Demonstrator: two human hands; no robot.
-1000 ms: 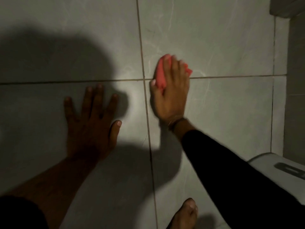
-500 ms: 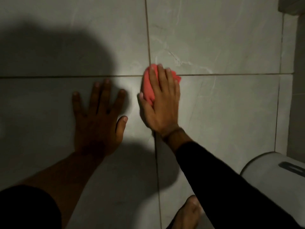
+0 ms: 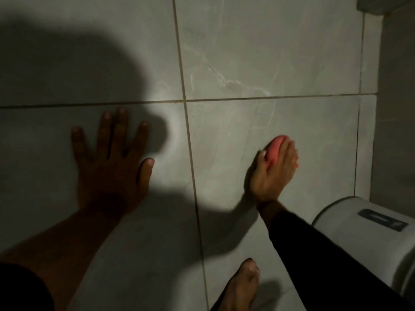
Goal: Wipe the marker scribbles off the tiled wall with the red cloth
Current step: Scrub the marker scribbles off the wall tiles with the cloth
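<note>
The person's right hand presses a bunched red cloth against the tiled wall. Its grip is closed around the cloth, fingers curled over the top and thumb at the near side, so only part of the cloth shows between them. Taking the crossing of the grout lines as the landmark, the cloth sits below and to the right of it, on the lower right tile. The left hand lies flat and spread on the wall below and to the left of that crossing, its grip fully open and holding nothing. A black sleeve covers the right forearm; the left forearm is bare. A bare foot shows far below the crossing, at the bottom edge. A white toilet tank stands further right, below the cloth. A large shadow darkens the tiles left of the crossing. No marker scribbles can be made out on the wall in this dim light.
</note>
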